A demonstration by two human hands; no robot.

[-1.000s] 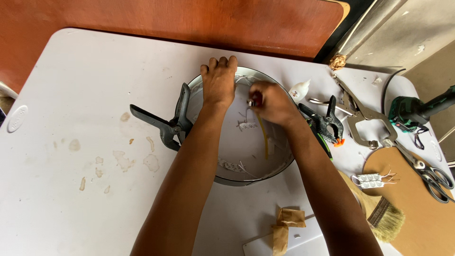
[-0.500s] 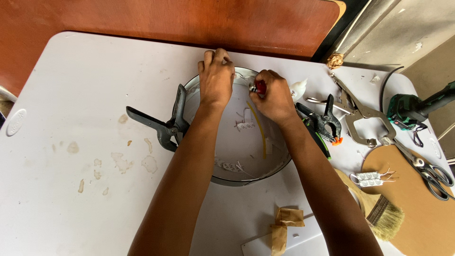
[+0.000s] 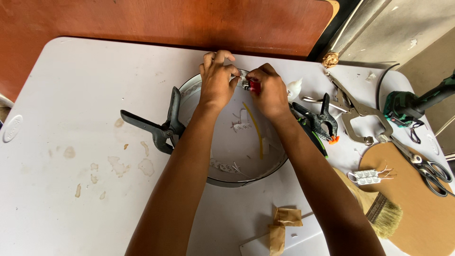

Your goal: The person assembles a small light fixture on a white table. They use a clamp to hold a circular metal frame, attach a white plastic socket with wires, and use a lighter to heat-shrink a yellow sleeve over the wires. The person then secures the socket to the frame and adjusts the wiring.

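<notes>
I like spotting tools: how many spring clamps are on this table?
2. A large dark grey spring clamp grips the left rim of the round white tray; a smaller black spring clamp with orange tips sits at its right. The arms may hide others.

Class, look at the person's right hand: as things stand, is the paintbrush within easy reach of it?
Probably yes. The right hand is busy pinching a small red part at the ring's rim, but the paintbrush lies uncovered on the table beside that forearm, nothing between.
</notes>
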